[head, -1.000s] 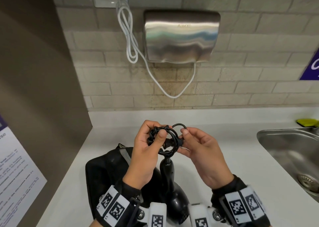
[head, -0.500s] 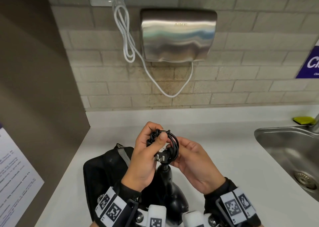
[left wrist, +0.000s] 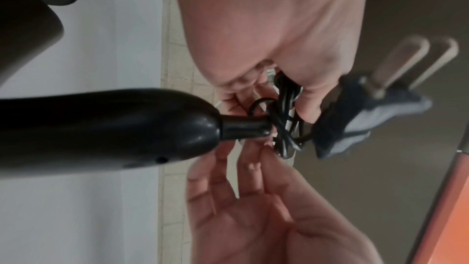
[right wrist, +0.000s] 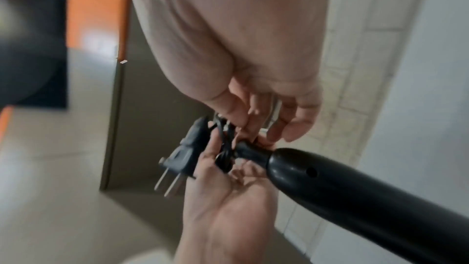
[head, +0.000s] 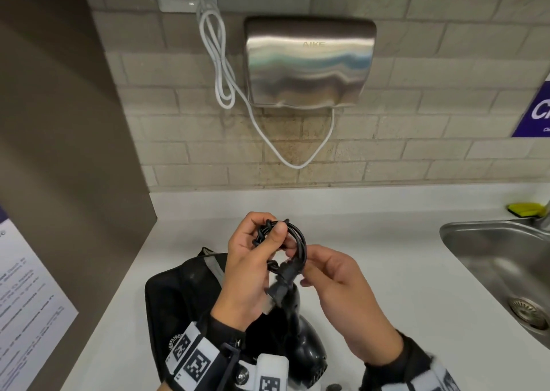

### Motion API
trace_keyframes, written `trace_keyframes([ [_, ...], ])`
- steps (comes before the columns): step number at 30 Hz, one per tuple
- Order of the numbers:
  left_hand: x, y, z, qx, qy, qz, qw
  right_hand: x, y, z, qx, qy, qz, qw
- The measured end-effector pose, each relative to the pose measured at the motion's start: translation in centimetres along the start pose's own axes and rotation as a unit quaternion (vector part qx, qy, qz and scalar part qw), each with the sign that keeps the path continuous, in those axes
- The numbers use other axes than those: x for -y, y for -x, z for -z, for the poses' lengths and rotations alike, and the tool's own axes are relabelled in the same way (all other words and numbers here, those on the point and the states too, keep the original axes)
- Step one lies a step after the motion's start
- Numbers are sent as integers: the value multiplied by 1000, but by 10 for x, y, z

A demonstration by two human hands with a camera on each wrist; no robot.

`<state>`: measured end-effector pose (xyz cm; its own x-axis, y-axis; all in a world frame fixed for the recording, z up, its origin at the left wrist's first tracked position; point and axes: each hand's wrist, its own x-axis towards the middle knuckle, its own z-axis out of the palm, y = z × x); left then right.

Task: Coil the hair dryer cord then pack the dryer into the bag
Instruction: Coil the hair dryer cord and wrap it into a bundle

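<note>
My left hand [head: 273,239] grips a small coil of the black cord [head: 297,242] between thumb and fingers above the counter. The plug [head: 279,289] hangs below the coil, prongs down; the plug [right wrist: 187,158] lies against my left palm. My right hand [head: 300,268] has loosely bent fingers, and its fingertips [left wrist: 266,148] touch the coil [left wrist: 284,119] without closing on it. The black hair dryer [head: 300,340] hangs or rests below the coil, its handle [left wrist: 101,125] pointing up into it. The black bag [head: 184,295] lies on the counter under my left wrist.
A steel sink [head: 491,242] is sunk in the white counter [head: 372,242] at right, with a yellow sponge [head: 523,209] behind it. A steel hand dryer [head: 309,63] and its white cable [head: 220,72] hang on the tiled wall. A brown partition [head: 74,152] stands at left.
The plug has gone from beside the coil to hanging below it. My right hand has let go of the cord end and eased back a little. My left hand keeps its grip.
</note>
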<state>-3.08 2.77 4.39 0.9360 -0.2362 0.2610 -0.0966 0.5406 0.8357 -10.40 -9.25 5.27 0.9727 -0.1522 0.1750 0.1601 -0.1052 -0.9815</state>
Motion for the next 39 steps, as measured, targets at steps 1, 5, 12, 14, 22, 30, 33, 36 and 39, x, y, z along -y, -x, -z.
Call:
trace_keyframes([
  [1, 1, 0, -2, -5, -8, -9, 1000, -1, 3, -3, -41, 22, 19, 999],
  [5, 1, 0, -7, -20, -32, -29, 999, -6, 16, -9, -142, 117, 122, 975],
  [12, -3, 1, -11, -29, -66, -58, 996, -7, 23, -6, -163, 143, 179, 960],
  [14, -3, 3, -14, -33, -72, -68, 995, -4, 23, -8, -169, 111, 109, 973],
  [22, -4, 0, -11, -48, -108, -96, 988, 1, 27, -10, -64, 45, -24, 997],
  [30, -8, -1, 2, 17, -184, -80, 979, 19, 24, 24, -39, 112, 28, 993],
  [33, -12, 0, 2, 80, -232, -79, 966, 26, 21, 30, -11, 97, 28, 995],
  [36, -13, -1, 2, 95, -240, -85, 962, 29, 20, 31, 19, 106, 18, 994],
  [39, -11, -1, 6, 90, -265, -95, 955, 34, 22, 33, 22, 150, 36, 988],
])
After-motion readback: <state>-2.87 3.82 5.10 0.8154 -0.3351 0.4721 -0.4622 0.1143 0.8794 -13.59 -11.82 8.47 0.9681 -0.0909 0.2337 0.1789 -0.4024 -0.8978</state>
